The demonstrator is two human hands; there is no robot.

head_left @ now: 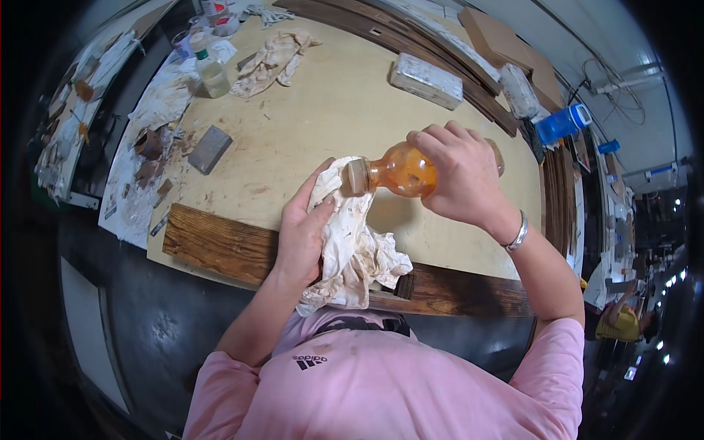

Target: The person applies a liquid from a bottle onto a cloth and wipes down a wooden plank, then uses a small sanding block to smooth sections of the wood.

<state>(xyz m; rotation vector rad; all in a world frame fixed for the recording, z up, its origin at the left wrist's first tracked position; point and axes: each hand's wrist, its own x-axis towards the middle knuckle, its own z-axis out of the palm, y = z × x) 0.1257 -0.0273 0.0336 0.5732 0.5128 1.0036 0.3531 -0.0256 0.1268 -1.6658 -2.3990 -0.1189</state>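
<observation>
My right hand (pixel 462 172) is wrapped round an orange-tinted plastic bottle (pixel 407 170), tipped on its side with its neck to the left. The bottle's pale mouth end (pixel 358 177) rests against a stained white rag (pixel 348 227). That rag is gripped in my left hand (pixel 304 227), its loose folds hanging toward my shirt. Beneath both hands lies a brown wood-grained board (pixel 220 242) along the near edge of the table, with a dark notch (pixel 403 284) beside the rag's lower end. Whether liquid is leaving the bottle cannot be made out.
On the pale tabletop (pixel 315 110) sit a grey block (pixel 210 149), a clear bottle (pixel 213 73), a crumpled cloth (pixel 275 62) and a wrapped silvery block (pixel 427 81). Dark boards (pixel 352 26) line the far side. A blue bottle (pixel 563 125) is at right; a person (pixel 623 319) is farther off.
</observation>
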